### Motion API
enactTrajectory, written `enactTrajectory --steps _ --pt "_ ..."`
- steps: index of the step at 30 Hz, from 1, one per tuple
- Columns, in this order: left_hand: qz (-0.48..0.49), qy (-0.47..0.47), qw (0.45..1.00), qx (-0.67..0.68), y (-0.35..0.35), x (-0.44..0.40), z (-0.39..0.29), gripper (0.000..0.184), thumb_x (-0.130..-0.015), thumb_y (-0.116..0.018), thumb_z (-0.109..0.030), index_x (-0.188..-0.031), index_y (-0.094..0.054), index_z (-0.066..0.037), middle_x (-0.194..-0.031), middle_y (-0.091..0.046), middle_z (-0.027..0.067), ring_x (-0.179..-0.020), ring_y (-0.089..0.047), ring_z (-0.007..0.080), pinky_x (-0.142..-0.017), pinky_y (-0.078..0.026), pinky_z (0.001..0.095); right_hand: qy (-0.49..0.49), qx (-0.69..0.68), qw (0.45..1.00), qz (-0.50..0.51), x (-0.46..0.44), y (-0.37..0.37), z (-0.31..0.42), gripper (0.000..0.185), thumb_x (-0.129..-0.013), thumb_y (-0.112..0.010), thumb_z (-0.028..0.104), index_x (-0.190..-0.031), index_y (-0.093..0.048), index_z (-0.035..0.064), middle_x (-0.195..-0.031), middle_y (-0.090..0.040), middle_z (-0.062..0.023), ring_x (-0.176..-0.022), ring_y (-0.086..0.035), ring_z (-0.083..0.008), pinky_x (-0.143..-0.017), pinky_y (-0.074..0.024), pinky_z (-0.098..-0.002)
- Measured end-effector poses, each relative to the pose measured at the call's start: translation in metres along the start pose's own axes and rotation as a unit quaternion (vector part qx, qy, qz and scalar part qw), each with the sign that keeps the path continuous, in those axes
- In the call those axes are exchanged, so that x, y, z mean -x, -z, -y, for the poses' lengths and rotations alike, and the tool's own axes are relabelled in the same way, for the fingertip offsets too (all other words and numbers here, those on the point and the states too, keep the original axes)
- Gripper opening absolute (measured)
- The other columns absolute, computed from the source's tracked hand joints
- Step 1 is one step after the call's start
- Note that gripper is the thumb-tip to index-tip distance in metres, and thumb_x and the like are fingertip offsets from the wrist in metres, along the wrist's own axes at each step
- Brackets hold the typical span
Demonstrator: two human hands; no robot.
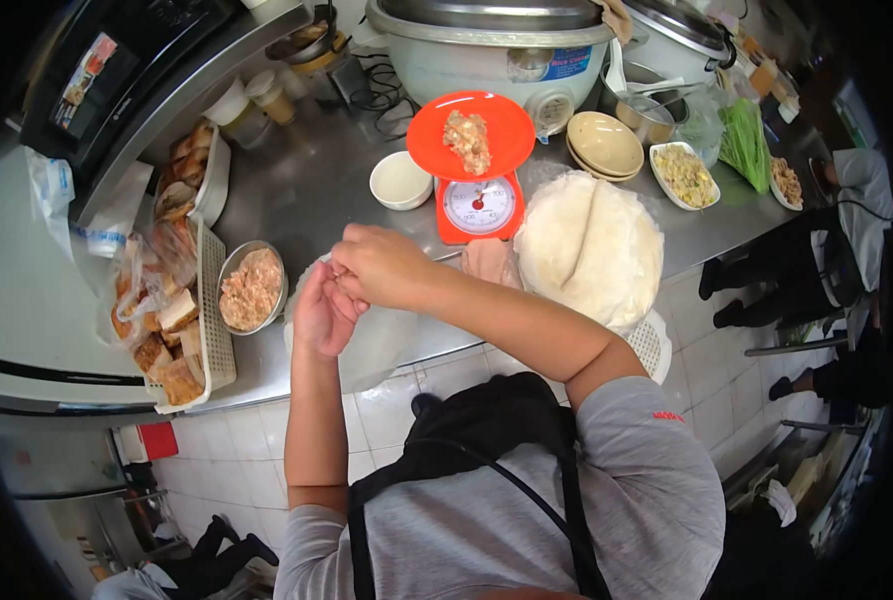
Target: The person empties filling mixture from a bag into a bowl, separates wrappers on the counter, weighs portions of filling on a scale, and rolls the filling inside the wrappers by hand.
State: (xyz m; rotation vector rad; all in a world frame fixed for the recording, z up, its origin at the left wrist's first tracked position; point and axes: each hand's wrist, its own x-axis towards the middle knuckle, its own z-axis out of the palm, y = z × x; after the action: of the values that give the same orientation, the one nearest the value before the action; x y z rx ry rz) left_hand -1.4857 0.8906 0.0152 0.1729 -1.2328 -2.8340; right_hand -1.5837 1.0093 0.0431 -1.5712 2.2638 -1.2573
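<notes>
My left hand (pixel 328 312) is turned palm up at the counter's front edge, its fingers curled in and its tips meeting my right hand. My right hand (pixel 391 265) is closed in a pinch over those fingertips. Whatever lies between the fingers is hidden. Below both hands a thin, pale translucent sheet (pixel 378 350) hangs over the edge. To the left stands a metal bowl of raw minced filling (pixel 251 288). Ahead, a red kitchen scale (pixel 478 205) bears an orange-red plate (pixel 426 140) with a lump of the same filling (pixel 466 142).
On the right lies a stack of round white wrappers (pixel 591 250). A white bowl (pixel 401 181) sits left of the scale. A basket of browned pieces (pixel 216 320) stands far left. A large rice cooker (pixel 486 60) is behind. Other people's legs (pixel 766 260) show at right.
</notes>
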Motion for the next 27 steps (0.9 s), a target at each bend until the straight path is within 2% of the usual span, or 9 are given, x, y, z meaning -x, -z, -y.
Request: enactTrajectory --steps 3,7,11,16,18,20,23,24,27 --pt "-0.034 0.01 0.999 0.009 0.004 0.002 -0.005 0.032 -0.09 -0.035 -0.031 -0.102 -0.049 -0.005 -0.087 -0.057 0.0065 -0.07 -0.056 0.0159 -0.055 -0.045 0.0244 0.022 -0.033 0.998 -0.055 -0.007 0.021 -0.017 0.018 -0.068 -0.062 0.024 -0.078 -0.06 0.0092 -0.096 -0.051 -0.01 -0.087 -0.051 -0.0286 -0.071 -0.043 -0.0392" --pt "-0.195 -0.11 0.961 -0.163 0.03 0.005 -0.04 0.032 -0.089 -0.039 -0.032 -0.104 -0.049 -0.005 -0.087 -0.055 0.0051 -0.07 -0.054 0.0138 -0.055 -0.043 0.0229 -0.089 0.247 0.944 -0.2 -0.036 0.083 -0.069 0.04 -0.072 -0.061 0.028 -0.107 -0.055 0.01 -0.109 -0.052 -0.016 -0.105 -0.046 -0.0295 -0.087 -0.0385 -0.0381" --pt "-0.337 -0.178 0.868 -0.318 0.091 0.013 -0.092 0.039 -0.088 -0.041 -0.037 -0.109 -0.047 -0.005 -0.097 -0.052 0.0058 -0.078 -0.053 0.0156 -0.067 -0.043 0.0276 -0.158 0.276 0.948 0.02 -0.044 0.1 -0.118 0.052 -0.077 -0.051 0.04 -0.11 -0.051 -0.0002 -0.115 -0.049 -0.0187 -0.109 -0.044 -0.0312 -0.092 -0.0347 -0.0385" --pt "-0.368 -0.14 0.791 -0.468 0.164 0.024 -0.116 0.044 -0.089 -0.036 -0.038 -0.117 -0.044 -0.006 -0.106 -0.05 0.0056 -0.086 -0.05 0.017 -0.079 -0.04 0.029 -0.099 0.374 0.922 -0.03 -0.02 0.097 -0.114 0.045 -0.074 -0.056 0.031 -0.109 -0.052 0.0043 -0.109 -0.051 -0.0161 -0.102 -0.047 -0.0316 -0.086 -0.0389 -0.0385" --pt "-0.277 -0.147 0.767 -0.56 0.191 0.024 -0.117 0.045 -0.088 -0.038 -0.038 -0.118 -0.045 -0.005 -0.11 -0.052 0.0084 -0.096 -0.05 0.0191 -0.083 -0.039 0.0294 -0.08 0.328 0.941 -0.027 -0.016 0.099 -0.123 0.031 -0.077 -0.051 0.017 -0.103 -0.052 0.002 -0.102 -0.052 -0.0201 -0.094 -0.049 -0.0345 -0.081 -0.0401 -0.0409" --pt "-0.388 -0.226 0.55 -0.704 0.155 0.039 -0.099 0.041 -0.079 -0.053 -0.036 -0.107 -0.052 -0.005 -0.099 -0.055 0.0155 -0.096 -0.051 0.0266 -0.085 -0.039 0.0332 -0.056 0.355 0.932 -0.041 -0.016 0.101 -0.148 0.025 -0.079 -0.048 0.015 -0.098 -0.054 0.0008 -0.094 -0.056 -0.0204 -0.087 -0.052 -0.0363 -0.076 -0.0418 -0.0428" --pt "-0.263 -0.274 0.379 -0.844 0.14 0.069 -0.062 0.062 -0.061 -0.065 -0.044 -0.113 -0.05 -0.015 -0.121 -0.037 0.0158 -0.117 -0.026 0.0399 -0.09 -0.025 0.0562 -0.061 0.324 0.94 -0.084 -0.02 0.112 -0.178 0.028 -0.077 -0.055 0.014 -0.102 -0.054 0.0025 -0.09 -0.058 -0.0165 -0.083 -0.056 -0.0297 -0.071 -0.0453 -0.0377" --pt "-0.218 -0.25 0.408 -0.851 0.14 0.076 -0.055 0.058 -0.063 -0.064 -0.04 -0.116 -0.049 -0.024 -0.118 -0.04 0.0146 -0.117 -0.028 0.0379 -0.091 -0.025 0.0544 -0.022 0.284 0.952 -0.111 -0.021 0.117 -0.204 0.028 -0.076 -0.057 0.014 -0.102 -0.054 0.0027 -0.085 -0.06 -0.0133 -0.079 -0.058 -0.0245 -0.067 -0.0469 -0.0338" --pt "-0.201 -0.245 0.383 -0.868 0.168 0.075 -0.04 0.049 -0.067 -0.062 -0.034 -0.114 -0.05 -0.029 -0.119 -0.04 0.0147 -0.117 -0.03 0.0362 -0.091 -0.026 0.0536 -0.184 0.096 0.961 -0.18 -0.026 0.144 -0.192 0.027 -0.079 -0.057 0.018 -0.103 -0.052 0.0044 -0.079 -0.058 -0.0061 -0.072 -0.055 -0.0122 -0.057 -0.0439 -0.0242"
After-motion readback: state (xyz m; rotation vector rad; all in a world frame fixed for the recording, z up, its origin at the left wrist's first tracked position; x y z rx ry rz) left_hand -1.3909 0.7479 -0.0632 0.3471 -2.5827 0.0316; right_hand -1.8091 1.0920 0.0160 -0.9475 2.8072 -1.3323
